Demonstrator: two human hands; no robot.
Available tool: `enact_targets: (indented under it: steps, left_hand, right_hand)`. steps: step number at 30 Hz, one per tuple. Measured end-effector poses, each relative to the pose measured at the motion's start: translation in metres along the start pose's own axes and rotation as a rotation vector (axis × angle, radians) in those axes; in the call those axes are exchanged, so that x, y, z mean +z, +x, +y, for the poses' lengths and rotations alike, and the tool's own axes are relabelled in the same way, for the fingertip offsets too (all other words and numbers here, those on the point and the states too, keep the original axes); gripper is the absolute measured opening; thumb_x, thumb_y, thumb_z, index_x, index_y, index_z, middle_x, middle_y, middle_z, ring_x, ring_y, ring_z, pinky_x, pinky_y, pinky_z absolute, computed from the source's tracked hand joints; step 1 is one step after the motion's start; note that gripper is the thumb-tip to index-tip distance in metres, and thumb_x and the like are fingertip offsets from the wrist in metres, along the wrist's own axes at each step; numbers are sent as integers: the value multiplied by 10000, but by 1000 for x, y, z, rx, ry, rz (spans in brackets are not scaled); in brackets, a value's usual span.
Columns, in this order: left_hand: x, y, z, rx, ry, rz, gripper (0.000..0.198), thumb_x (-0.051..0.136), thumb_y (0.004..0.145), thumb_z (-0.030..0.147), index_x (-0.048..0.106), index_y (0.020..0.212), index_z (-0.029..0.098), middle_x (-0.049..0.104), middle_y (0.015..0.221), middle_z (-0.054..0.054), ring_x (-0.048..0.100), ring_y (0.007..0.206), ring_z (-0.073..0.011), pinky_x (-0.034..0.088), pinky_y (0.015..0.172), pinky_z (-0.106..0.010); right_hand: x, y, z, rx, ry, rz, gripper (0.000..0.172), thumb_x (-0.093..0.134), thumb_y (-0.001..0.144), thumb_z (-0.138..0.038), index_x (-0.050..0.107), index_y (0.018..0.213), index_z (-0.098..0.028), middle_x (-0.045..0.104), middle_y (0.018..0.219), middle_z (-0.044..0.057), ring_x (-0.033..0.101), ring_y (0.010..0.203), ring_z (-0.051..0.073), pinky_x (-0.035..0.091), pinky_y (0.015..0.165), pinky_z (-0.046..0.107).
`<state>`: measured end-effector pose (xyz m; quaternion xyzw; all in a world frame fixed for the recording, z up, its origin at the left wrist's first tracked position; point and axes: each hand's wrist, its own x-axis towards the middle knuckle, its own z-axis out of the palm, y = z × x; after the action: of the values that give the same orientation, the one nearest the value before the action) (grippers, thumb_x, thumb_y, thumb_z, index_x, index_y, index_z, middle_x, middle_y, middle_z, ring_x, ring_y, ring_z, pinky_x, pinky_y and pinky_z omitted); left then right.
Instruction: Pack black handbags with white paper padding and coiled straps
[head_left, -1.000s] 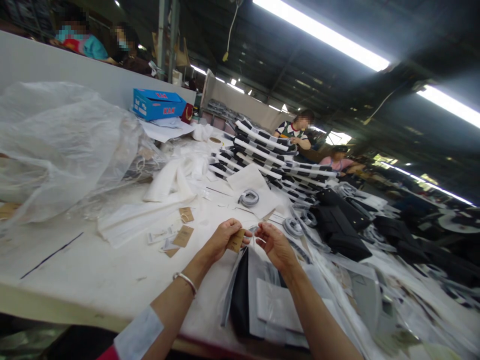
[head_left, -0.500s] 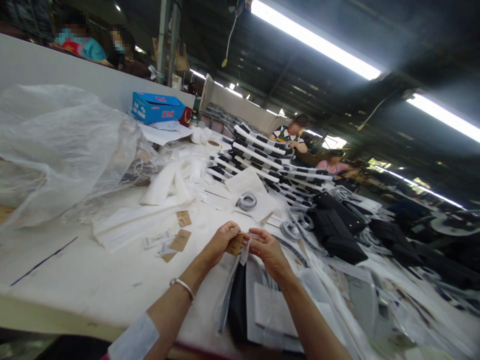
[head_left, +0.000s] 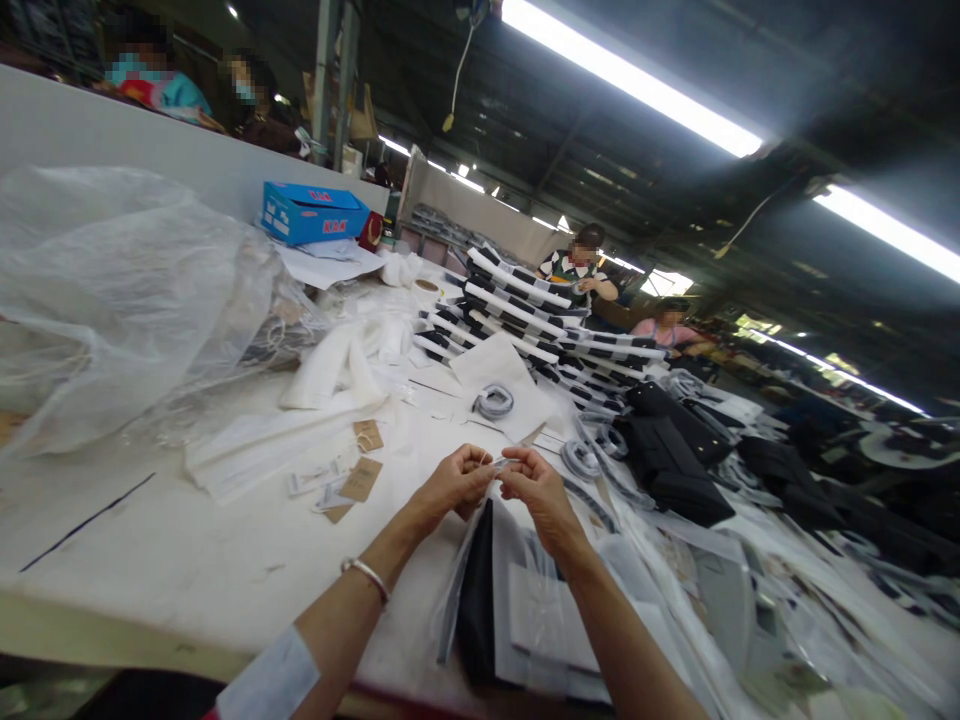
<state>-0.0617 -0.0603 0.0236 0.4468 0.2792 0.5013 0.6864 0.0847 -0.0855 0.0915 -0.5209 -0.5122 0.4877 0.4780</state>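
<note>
In front of me a black bag point(head_left: 475, 610) with pale wrapping on its side lies at the table's near edge. My left hand point(head_left: 456, 482) is closed in a pinch above its top end, on a brown hang tag with a thin string; the fingers mostly cover the tag. Close beside it, my right hand point(head_left: 536, 492) pinches a pale, plastic-wrapped strap point(head_left: 507, 463). The fingertips of both hands almost meet. More brown tags point(head_left: 361, 480) and small white labels point(head_left: 307, 480) lie on the table to the left of my hands.
Clear plastic sheeting point(head_left: 127, 310) heaps up on the left, near a blue box point(head_left: 315, 215). A stack of black-and-white pieces point(head_left: 517, 305) stands at the back. Coiled grey strips point(head_left: 493, 402) and black bags point(head_left: 671, 465) lie to the right. Several people work beyond the table.
Both hands have drawn closer together. The brown tag has turned and slipped mostly out of sight behind my left fingers, and the right fingers now pinch the strap.
</note>
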Motion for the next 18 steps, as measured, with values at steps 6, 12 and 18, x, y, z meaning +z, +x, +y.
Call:
enact_targets:
  steps: [6,12,18]
  left_hand:
    - [1,-8,10,-11,9,-171,643,811,674,428,530,1192,171,631,803,5,513,593,-85,338,559,-210]
    - [2,-10,14,59,0,-192,631,806,668,303,551,1228,163,610,799,9,556,701,-114,385,629,-222]
    - [-5,-9,20,54,4,32,492,784,631,290,602,1076,185,605,986,-16,577,674,-97,413,582,-206]
  right_hand:
    - [8,-2,-4,-70,-67,-33,303,772,657,-277,646,915,-182,596,610,-51,519,571,115,408,587,254]
    - [5,-6,-11,-97,-69,-61,315,782,691,-312,659,951,-186,632,690,-23,551,627,129,436,615,266]
    - [-2,-9,-20,-108,-65,-38,302,806,669,-346,672,893,-194,617,660,-29,540,597,125,428,595,269]
